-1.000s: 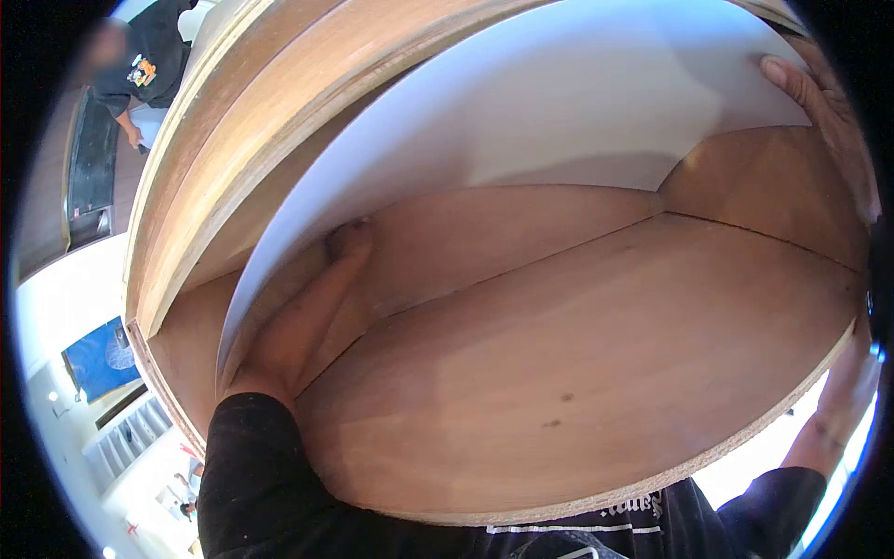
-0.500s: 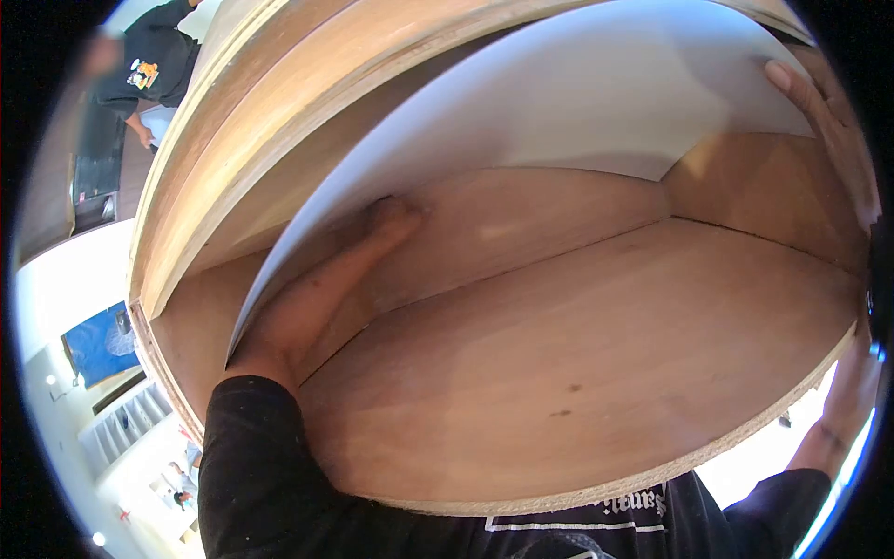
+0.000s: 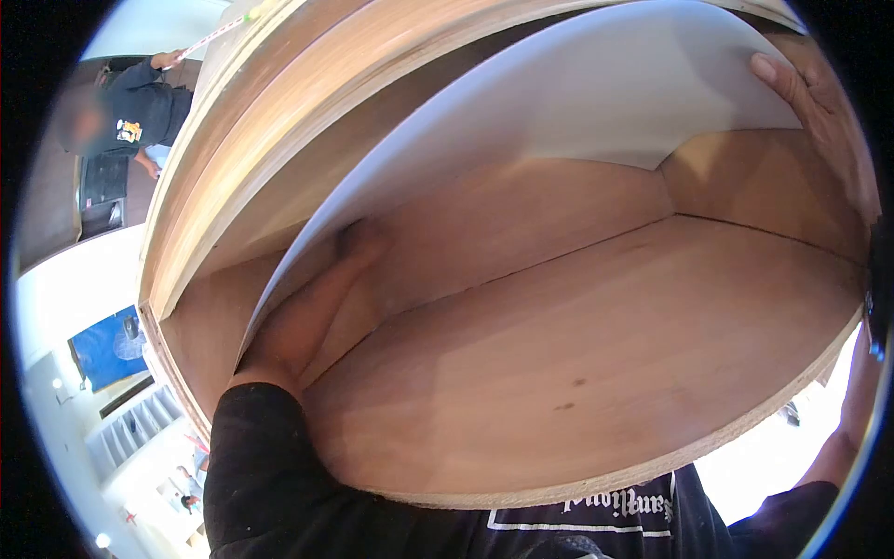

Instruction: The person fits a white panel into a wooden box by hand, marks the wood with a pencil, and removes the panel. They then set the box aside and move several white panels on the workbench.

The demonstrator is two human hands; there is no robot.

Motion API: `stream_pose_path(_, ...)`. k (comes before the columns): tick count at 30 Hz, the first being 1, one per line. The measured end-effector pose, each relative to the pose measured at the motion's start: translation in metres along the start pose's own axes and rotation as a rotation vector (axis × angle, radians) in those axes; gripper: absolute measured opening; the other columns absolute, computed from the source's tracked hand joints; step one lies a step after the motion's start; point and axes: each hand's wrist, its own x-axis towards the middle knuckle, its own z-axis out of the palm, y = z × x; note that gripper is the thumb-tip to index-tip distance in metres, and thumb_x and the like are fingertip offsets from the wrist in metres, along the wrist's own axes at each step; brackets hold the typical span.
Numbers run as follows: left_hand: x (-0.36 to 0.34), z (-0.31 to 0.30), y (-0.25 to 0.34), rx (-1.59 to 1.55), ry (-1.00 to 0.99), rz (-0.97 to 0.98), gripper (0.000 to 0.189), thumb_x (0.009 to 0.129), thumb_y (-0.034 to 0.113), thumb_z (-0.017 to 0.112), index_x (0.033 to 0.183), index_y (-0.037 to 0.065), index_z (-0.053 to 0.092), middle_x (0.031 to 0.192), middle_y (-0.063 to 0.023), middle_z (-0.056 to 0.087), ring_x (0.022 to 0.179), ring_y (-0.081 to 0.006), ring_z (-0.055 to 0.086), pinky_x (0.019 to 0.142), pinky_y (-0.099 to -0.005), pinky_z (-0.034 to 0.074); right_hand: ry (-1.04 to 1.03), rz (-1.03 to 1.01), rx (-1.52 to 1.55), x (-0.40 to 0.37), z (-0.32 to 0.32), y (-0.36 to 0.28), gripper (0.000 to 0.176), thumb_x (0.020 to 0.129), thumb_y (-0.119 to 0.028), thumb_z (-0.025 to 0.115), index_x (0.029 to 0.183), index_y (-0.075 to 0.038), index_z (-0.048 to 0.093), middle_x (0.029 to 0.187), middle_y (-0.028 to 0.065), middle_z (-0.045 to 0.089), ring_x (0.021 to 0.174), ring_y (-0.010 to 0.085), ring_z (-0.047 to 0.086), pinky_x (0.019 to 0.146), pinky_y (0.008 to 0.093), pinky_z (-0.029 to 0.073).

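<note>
A white sheet (image 3: 596,102) curves under the top of an open plywood cabinet (image 3: 577,354) that fills the view. My left hand (image 3: 358,240) reaches deep inside in a black sleeve and presses up against the sheet's lower edge, with its fingers partly hidden behind that edge. My right hand (image 3: 805,88) lies on the sheet's right corner near the cabinet's side wall and holds it there. The sheet sags between the two hands.
Another person (image 3: 130,116) in a dark shirt stands at the upper left beyond the cabinet, one arm raised with a tape measure (image 3: 219,33). A blue panel (image 3: 107,349) and white shelving (image 3: 130,433) show at the lower left. A forearm (image 3: 852,419) shows outside the cabinet's right edge.
My left hand slid right along the sheet's edge, then came back left. My right hand shifted slightly up and left. The other person raised an arm.
</note>
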Motion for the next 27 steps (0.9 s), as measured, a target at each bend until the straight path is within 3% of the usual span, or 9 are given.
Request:
stream_pose_path(2,0.039,0.046,-0.015,0.128,-0.068,0.043,0.055,0.094,0.043,0.05,0.131,0.003,0.056,0.135,-0.0216,0.055,0.127,-0.0367,0.05,0.107,-0.0464,0.038,0.0,-0.013,0.003,0.0,-0.003,0.014,0.042,0.089,-0.037,0.061,0.086,0.004,0.065,0.07,0.0136,0.061,0.065,0.0227,0.057,0.079,0.0372,0.045)
stream_pose_path(4,0.036,0.038,0.006,0.112,-0.136,0.067,0.055,0.097,0.044,0.047,0.129,0.001,0.058,0.134,-0.0231,0.055,0.127,-0.0374,0.05,0.108,-0.0475,0.037,0.0,-0.023,0.005,-0.001,-0.006,0.024,0.042,0.09,-0.038,0.06,0.087,0.005,0.065,0.07,0.0137,0.062,0.066,0.0226,0.057,0.079,0.037,0.045)
stream_pose_path(6,0.001,-0.014,0.072,-0.052,-0.206,0.076,0.054,0.096,0.044,0.048,0.125,0.0,0.061,0.13,-0.0226,0.058,0.124,-0.0373,0.053,0.106,-0.0473,0.039,-0.008,-0.033,0.004,-0.001,-0.01,0.034,0.043,0.09,-0.038,0.06,0.087,0.005,0.065,0.071,0.0138,0.062,0.066,0.0225,0.057,0.078,0.0368,0.045)
stream_pose_path(12,-0.017,-0.058,0.105,0.184,-0.337,0.119,0.053,0.093,0.043,0.054,0.12,-0.001,0.063,0.126,-0.0231,0.061,0.119,-0.0371,0.056,0.103,-0.0465,0.041,-0.025,-0.047,0.043,0.005,-0.014,0.059,0.045,0.092,-0.039,0.058,0.089,0.006,0.064,0.072,0.0141,0.062,0.068,0.0222,0.058,0.076,0.0362,0.046)
stream_pose_path(14,-0.037,-0.084,0.148,0.241,-0.372,0.091,0.052,0.092,0.042,0.055,0.119,-0.002,0.063,0.125,-0.0235,0.061,0.118,-0.037,0.056,0.103,-0.0463,0.042,-0.045,-0.045,0.07,0.002,-0.017,0.094,0.046,0.093,-0.039,0.057,0.09,0.006,0.064,0.072,0.0142,0.062,0.068,0.0221,0.058,0.076,0.0361,0.046)
stream_pose_path(23,-0.086,-0.21,0.211,0.43,-0.417,-0.051,0.051,0.088,0.039,0.061,0.114,-0.005,0.064,0.12,-0.0248,0.062,0.115,-0.0367,0.059,0.101,-0.0453,0.044,-0.129,-0.055,0.184,0.035,0.005,0.096,0.049,0.095,-0.041,0.054,0.092,0.007,0.063,0.074,0.0147,0.063,0.07,0.0217,0.059,0.073,0.0352,0.046)
stream_pose_path(26,-0.104,-0.231,0.234,0.433,-0.357,-0.11,0.051,0.087,0.037,0.063,0.113,-0.006,0.064,0.119,-0.0253,0.063,0.114,-0.0367,0.059,0.1,-0.0449,0.045,-0.139,-0.008,0.168,0.025,0.006,0.095,0.039,0.092,-0.032,0.062,0.096,0.006,0.066,0.089,0.0247,0.065,0.084,0.0385,0.064,0.076,0.0455,0.047)
stream_pose_path(27,-0.107,-0.236,0.241,0.419,-0.334,-0.123,0.052,0.088,0.038,0.062,0.113,-0.006,0.064,0.119,-0.026,0.063,0.114,-0.0374,0.059,0.1,-0.0451,0.045,-0.08,-0.045,0.186,0.029,0.018,0.108,0.041,0.092,-0.034,0.061,0.095,0.006,0.066,0.087,0.0244,0.065,0.083,0.038,0.064,0.076,0.0453,0.047)
